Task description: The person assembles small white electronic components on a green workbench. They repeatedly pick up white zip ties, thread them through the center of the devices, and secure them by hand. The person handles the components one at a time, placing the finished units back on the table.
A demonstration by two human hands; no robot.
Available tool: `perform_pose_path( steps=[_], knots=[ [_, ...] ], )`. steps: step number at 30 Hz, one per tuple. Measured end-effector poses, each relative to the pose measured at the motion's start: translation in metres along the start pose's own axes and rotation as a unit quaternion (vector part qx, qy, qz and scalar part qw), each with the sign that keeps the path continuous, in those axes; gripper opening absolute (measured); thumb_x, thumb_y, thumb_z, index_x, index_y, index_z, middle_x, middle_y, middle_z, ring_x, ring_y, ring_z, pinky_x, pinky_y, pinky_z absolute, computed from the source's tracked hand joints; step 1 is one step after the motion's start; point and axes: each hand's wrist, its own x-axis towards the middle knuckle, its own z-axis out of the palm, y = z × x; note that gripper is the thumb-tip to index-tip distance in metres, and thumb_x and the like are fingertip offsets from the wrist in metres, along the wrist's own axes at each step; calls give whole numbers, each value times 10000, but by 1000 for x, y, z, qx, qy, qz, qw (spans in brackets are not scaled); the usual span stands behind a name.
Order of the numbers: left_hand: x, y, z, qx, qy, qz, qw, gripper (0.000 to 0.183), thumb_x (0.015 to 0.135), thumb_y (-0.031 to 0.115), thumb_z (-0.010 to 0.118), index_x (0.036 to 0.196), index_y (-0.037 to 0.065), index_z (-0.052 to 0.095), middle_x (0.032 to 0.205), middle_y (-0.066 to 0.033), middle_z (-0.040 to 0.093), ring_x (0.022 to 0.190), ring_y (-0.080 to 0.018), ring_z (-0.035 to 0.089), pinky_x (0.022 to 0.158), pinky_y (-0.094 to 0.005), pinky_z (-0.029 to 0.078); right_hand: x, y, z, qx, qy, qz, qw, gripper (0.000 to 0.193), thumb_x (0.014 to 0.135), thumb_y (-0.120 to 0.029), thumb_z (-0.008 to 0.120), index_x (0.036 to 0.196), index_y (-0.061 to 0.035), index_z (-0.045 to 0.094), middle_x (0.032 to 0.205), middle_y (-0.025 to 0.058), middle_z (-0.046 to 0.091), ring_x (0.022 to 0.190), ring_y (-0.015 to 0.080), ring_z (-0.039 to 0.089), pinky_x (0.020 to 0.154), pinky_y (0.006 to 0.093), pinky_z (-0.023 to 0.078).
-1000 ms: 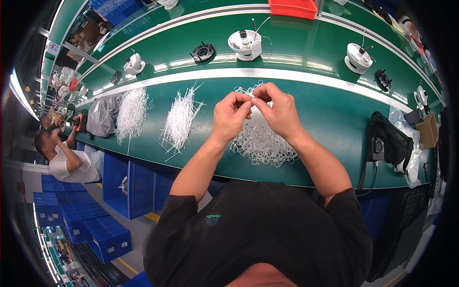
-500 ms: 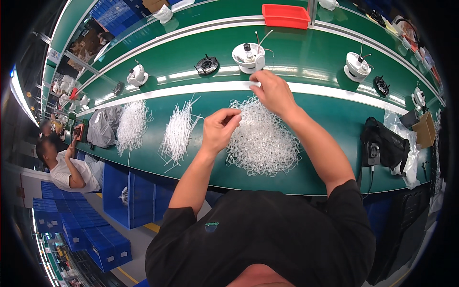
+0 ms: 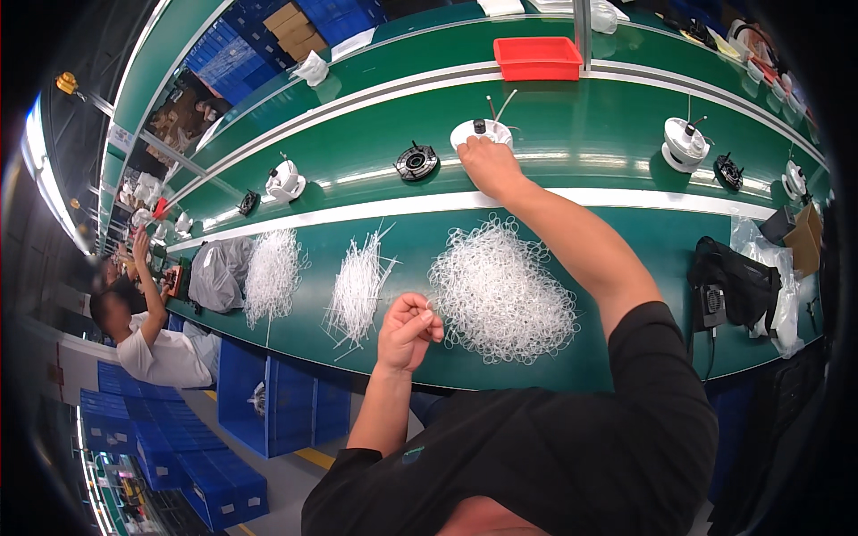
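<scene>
My right hand [image 3: 490,166] is stretched out over the belt, fingers closed on the near side of a white round housing [image 3: 462,131] with a black knob and upright wires. The hand hides the housing's lower part. My left hand [image 3: 409,332] is raised at the near left edge of a large pile of looped white cable ties [image 3: 509,295], thumb and fingers pinched together. Whatever it holds, if anything, is too small to make out. Left of it lies a pile of straight white cable ties [image 3: 357,290].
Another white pile [image 3: 273,277] and a grey bag [image 3: 219,275] lie farther left. Along the green belt stand black ring parts [image 3: 416,162] and more white housings [image 3: 685,146]. A red tray [image 3: 537,59] sits behind; a black bag [image 3: 737,286] lies right. A co-worker [image 3: 147,344] sits left.
My right hand has moved forward from the belt's near edge onto the white housing. My left hand has drawn back toward me, off the looped ties. The view has shifted, with the scene lower.
</scene>
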Motion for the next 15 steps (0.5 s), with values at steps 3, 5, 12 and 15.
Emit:
perform_pose_path(
  steps=[3,5,12,15],
  knots=[
    [-5,0,-8,0,1,-22,1000,142,924,6,612,1057,36,574,833,-125,699,672,-185,673,630,-296,546,-16,-21,-18,61,36,-59,996,162,830,-74,598,984,-53,643,931,108,635,919,272,666,695,387,576],
    [-1,-4,-7,-23,-3,-37,999,146,923,8,613,1062,33,576,833,-124,695,673,-190,668,627,-298,543,-27,-30,-17,90,46,-91,991,181,826,-83,593,1000,-78,642,902,94,621,885,268,657,684,386,557],
    [10,-10,10,-41,6,-43,998,122,962,44,578,1082,63,570,861,-118,682,684,-205,654,595,-317,539,-49,-53,-8,130,68,-184,972,89,818,-90,597,883,-54,645,839,116,644,837,279,672,670,398,570],
    [10,-11,12,-37,23,-41,998,109,977,57,563,1085,71,570,862,-115,682,681,-201,654,595,-319,543,-55,-22,-36,149,126,-158,968,116,797,-91,629,910,-66,640,864,105,645,841,278,660,697,392,557]
  ],
)
